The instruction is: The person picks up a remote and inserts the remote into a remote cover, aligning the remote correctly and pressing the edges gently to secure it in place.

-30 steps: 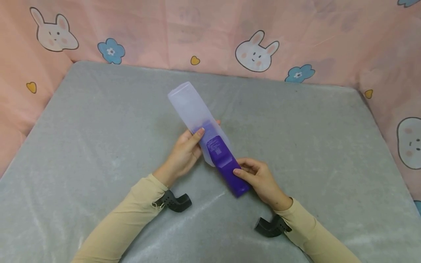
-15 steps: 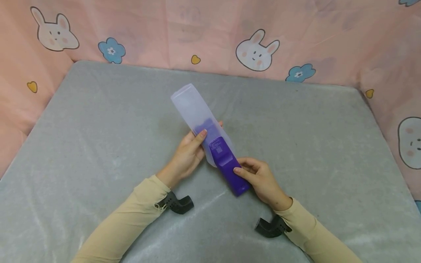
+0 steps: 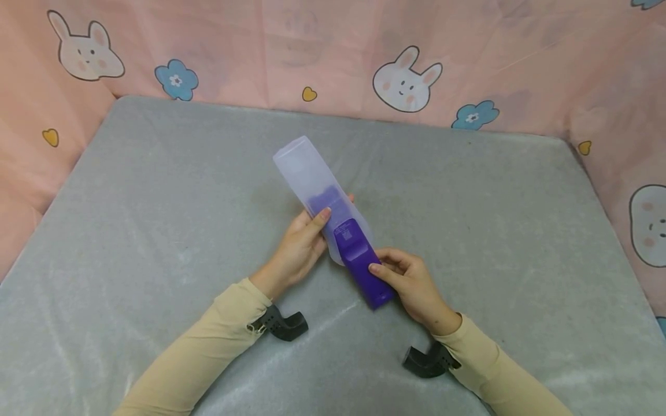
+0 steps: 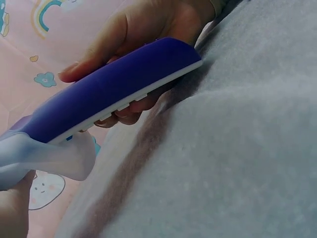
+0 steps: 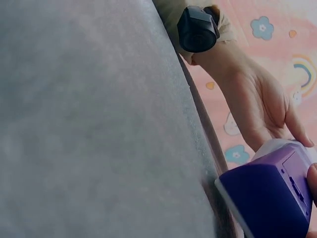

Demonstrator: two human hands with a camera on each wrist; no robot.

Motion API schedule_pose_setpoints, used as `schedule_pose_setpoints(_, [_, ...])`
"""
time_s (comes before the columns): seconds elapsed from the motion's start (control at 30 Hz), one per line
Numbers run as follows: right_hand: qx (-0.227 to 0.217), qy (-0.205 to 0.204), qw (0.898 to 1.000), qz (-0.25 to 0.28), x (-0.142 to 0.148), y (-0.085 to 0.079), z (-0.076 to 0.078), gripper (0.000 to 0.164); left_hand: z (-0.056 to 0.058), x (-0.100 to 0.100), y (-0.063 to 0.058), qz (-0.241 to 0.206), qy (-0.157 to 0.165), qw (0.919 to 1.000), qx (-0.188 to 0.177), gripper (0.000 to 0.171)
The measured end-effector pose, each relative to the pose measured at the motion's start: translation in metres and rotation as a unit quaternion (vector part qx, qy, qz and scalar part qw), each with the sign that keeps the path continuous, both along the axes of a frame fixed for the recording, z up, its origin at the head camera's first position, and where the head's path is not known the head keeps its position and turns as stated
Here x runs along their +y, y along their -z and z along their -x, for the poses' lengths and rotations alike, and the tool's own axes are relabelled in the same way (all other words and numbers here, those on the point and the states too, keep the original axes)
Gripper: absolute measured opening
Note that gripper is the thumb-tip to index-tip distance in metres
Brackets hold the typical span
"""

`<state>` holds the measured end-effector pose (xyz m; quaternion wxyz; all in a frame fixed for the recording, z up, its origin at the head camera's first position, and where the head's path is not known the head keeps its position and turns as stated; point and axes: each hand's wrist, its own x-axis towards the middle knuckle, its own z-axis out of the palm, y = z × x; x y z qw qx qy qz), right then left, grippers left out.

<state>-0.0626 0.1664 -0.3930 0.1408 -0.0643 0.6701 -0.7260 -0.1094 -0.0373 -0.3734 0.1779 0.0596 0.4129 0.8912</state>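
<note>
A purple remote control (image 3: 359, 254) sits partly inside a milky translucent sleeve (image 3: 306, 169), both tilted over the table. My left hand (image 3: 293, 248) grips the sleeve around its middle, thumb on top. With my right hand (image 3: 416, 286) I pinch the remote's lower end, thumb on its purple back. The left wrist view shows the remote's white front with small buttons facing down, and the sleeve's flared mouth (image 4: 77, 156) around the body. A battery cover (image 5: 295, 171) appears on the remote in the right wrist view. The remote's far end shows dimly through the sleeve.
Grey cloth covers the table (image 3: 494, 242). Behind and beside it hangs a pink curtain (image 3: 333, 52) with rabbits and flowers. Black curved mounts (image 3: 283, 325) are strapped at both wrists.
My left hand and the sleeve have moved slightly down and right, toward my right hand. A little less of the purple remote shows outside the sleeve. My right hand has hardly moved.
</note>
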Motion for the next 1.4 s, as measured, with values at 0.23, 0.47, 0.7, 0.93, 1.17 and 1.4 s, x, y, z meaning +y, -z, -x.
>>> schedule_pose_setpoints(0.23, [-0.03,-0.031,0.998,-0.035,0.0,-0.004,0.001,0.019,0.006,-0.007,-0.005,0.003,-0.023,0.9997,-0.007,0.041])
schedule_pose_setpoints(0.47, [-0.022,-0.079,0.994,-0.077,0.002,-0.005,0.001,0.029,0.01,-0.017,-0.013,-0.019,-0.051,0.9985,-0.005,0.042])
schedule_pose_setpoints(0.7, [-0.019,-0.085,0.994,-0.067,0.002,-0.003,0.001,0.031,0.011,-0.018,-0.013,-0.019,-0.033,0.9992,-0.007,0.043])
schedule_pose_setpoints(0.93, [-0.01,-0.084,0.995,-0.053,0.002,-0.002,0.001,0.031,0.01,-0.018,-0.011,-0.012,-0.02,0.9997,-0.002,0.044])
schedule_pose_setpoints(1.17, [-0.003,-0.081,0.996,-0.045,0.002,0.0,0.001,0.029,0.008,-0.015,-0.011,0.0,-0.007,1.0,-0.007,0.044])
schedule_pose_setpoints(1.4, [0.0,-0.075,0.996,-0.039,0.002,0.0,0.001,0.029,0.007,-0.013,-0.008,0.004,0.002,1.0,-0.002,0.045])
